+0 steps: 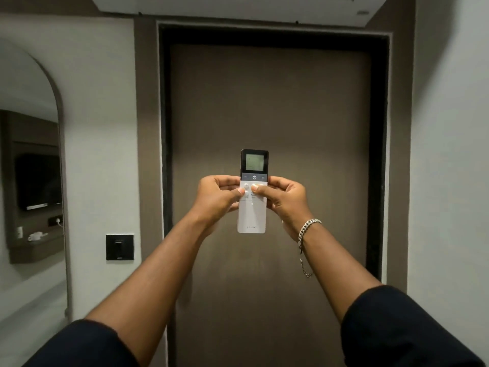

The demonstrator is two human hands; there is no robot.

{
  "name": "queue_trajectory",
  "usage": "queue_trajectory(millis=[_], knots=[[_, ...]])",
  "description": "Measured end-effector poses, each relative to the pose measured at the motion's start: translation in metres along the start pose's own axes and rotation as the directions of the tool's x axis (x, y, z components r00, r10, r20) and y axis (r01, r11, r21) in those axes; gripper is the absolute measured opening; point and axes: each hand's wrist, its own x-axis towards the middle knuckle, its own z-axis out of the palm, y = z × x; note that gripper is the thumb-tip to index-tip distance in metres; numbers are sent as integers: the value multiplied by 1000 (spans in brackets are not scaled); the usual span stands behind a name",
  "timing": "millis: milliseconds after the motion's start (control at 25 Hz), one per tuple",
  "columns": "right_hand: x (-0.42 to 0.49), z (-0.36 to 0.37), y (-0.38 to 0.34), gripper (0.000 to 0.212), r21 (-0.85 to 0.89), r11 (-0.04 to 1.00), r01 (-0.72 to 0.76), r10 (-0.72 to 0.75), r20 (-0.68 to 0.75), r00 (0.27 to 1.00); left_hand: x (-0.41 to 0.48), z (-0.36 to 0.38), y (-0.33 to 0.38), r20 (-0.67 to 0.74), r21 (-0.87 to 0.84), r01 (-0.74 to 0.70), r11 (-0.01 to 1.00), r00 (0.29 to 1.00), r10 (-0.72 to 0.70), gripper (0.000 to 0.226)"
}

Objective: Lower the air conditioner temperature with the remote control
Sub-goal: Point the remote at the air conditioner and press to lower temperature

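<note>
A slim white remote control [252,215] with a dark top and a small lit screen is held upright at arm's length in front of a brown door. My left hand [217,198] grips its left edge, thumb lying on the white button area. My right hand [284,198] grips its right edge, thumb resting on the round buttons just below the grey strip with minus, power and plus. The white underside of the air conditioner [238,6] shows at the top edge of the view.
The brown door [270,107] in a dark frame fills the middle. A black switch plate [120,247] sits on the white wall at left. An arched mirror [29,168] at far left reflects a television and a shelf.
</note>
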Motion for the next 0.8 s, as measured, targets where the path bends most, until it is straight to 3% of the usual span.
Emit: queue_trajectory(millis=[800], knots=[[22, -12, -53, 38, -31, 990, 138, -137, 25, 990, 21, 14, 40, 32, -43, -115, 992, 993, 116, 13]])
